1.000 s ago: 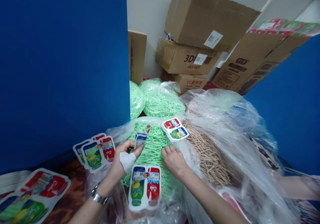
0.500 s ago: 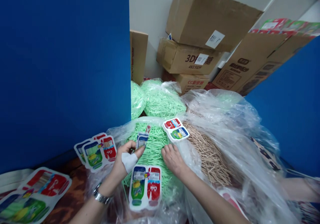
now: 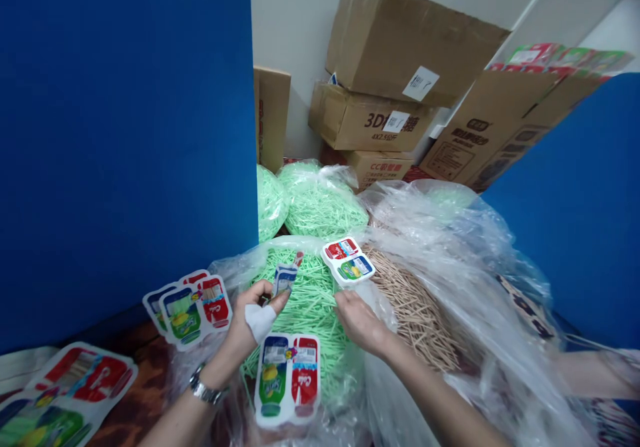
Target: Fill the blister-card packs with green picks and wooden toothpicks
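My left hand point(image 3: 256, 307), with a white patch by the thumb and a watch on the wrist, grips a printed pack point(image 3: 284, 279) in blue, white and red, seen nearly edge-on. Below it is an open bag of thin green sticks point(image 3: 310, 314). At the right edge of those sticks, my right hand point(image 3: 361, 322) has its fingers closed, apparently pinching a few; the fingertips are partly hidden. A twin Cola and Sprite pack point(image 3: 287, 380) lies in front of my hands on the bag. Another twin pack point(image 3: 349, 261) rests just beyond my right hand.
Brown sticks point(image 3: 415, 307) fill a plastic bag point(image 3: 480, 280) on the right. More twin packs point(image 3: 193, 307) lie at left. Blue panels point(image 3: 125, 134) flank both sides. Cardboard boxes point(image 3: 380, 120) are stacked behind tied green bags point(image 3: 325, 207). Another person's arm point(image 3: 590, 374) reaches in at right.
My right hand has shifted slightly right and turned, with its fingers drawn back over the green sticks. My left hand keeps the printed pack in almost the same place.
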The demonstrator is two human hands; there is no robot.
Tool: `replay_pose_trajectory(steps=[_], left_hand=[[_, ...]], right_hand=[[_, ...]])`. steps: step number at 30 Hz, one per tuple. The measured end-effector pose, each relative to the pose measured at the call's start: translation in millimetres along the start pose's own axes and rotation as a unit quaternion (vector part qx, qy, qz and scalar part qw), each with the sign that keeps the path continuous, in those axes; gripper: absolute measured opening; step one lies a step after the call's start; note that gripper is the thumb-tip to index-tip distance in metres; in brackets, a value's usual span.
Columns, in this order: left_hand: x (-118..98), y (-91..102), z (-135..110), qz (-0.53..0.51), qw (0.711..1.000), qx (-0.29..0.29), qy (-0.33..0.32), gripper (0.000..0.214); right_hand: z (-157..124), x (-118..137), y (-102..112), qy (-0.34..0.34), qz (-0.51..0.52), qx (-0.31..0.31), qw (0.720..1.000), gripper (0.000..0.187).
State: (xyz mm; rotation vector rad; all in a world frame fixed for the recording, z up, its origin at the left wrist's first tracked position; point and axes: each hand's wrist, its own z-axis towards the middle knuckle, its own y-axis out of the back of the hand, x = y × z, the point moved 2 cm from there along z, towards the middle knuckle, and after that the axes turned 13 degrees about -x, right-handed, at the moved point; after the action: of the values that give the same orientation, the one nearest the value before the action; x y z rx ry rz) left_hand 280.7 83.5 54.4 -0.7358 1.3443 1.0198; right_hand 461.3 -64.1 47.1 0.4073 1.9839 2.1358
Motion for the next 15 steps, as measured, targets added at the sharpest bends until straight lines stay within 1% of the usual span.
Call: replay_pose_trajectory(steps=[1, 3, 7, 10, 13, 15], left_hand=[[1.0, -0.4, 0.6, 0.005, 1.000, 0.000, -0.004, 0.031], [2.2, -1.2, 1.1, 0.016, 1.000, 0.001, -0.010, 0.031], [4.3, -2.9, -0.1, 0.028, 0.999, 0.001, -0.019, 0.030], [7.6, -4.1, -1.1, 0.030, 0.999, 0.000, -0.024, 0.029], [10.8, -5.0, -1.1, 0.029, 0.999, -0.003, -0.028, 0.029], [11.9, -5.5, -0.6, 0.024, 0.999, -0.001, -0.027, 0.029]], right_hand=[[-0.1, 1.5, 1.5, -0.007, -0.004, -0.009, 1.000, 0.017], [-0.3, 5.1, 4.3, -0.002, -0.031, -0.018, 0.999, 0.016], [-1.7, 8.8, 5.1, 0.014, -0.064, 0.015, 0.998, 0.020], [-3.1, 8.3, 2.7, 0.011, -0.064, 0.020, 0.998, 0.021], [-3.6, 6.7, -0.1, -0.012, -0.009, -0.007, 1.000, 0.020], [-3.5, 5.3, -2.1, -0.019, 0.056, -0.022, 0.998, 0.017]])
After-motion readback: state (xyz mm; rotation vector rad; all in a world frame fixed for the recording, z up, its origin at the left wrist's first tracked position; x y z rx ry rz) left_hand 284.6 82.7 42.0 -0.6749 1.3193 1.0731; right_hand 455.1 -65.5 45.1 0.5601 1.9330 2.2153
